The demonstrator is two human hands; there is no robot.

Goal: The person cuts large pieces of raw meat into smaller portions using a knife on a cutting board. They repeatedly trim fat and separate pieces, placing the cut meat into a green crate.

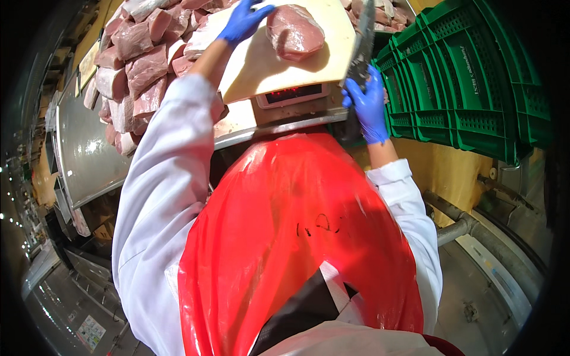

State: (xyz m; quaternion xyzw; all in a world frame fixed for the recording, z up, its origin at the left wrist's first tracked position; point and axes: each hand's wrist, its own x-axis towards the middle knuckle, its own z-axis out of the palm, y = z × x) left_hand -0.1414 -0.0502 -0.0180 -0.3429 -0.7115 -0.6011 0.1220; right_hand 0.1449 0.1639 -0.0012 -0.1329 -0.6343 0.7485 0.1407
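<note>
My left hand (242, 24), in a blue glove, reaches forward with its fingers stretched out, just left of a round pink piece of raw meat (295, 34). That meat lies on a white cutting board (255, 74) and appears apart from the hand. In its blue glove, my right hand (369, 105) is closed around the dark handle of a knife (366, 38). The blade points away from me along the board's right edge. Under the board's near edge sits a scale (294, 96) with a red lit display.
Many chunks of raw meat (142, 65) are heaped on the left, with more at the far right behind the knife. Green plastic crates (445, 77) stand on the right. A metal table edge (279, 129) runs before my red apron (297, 237). Pipes (469, 225) lie at lower right.
</note>
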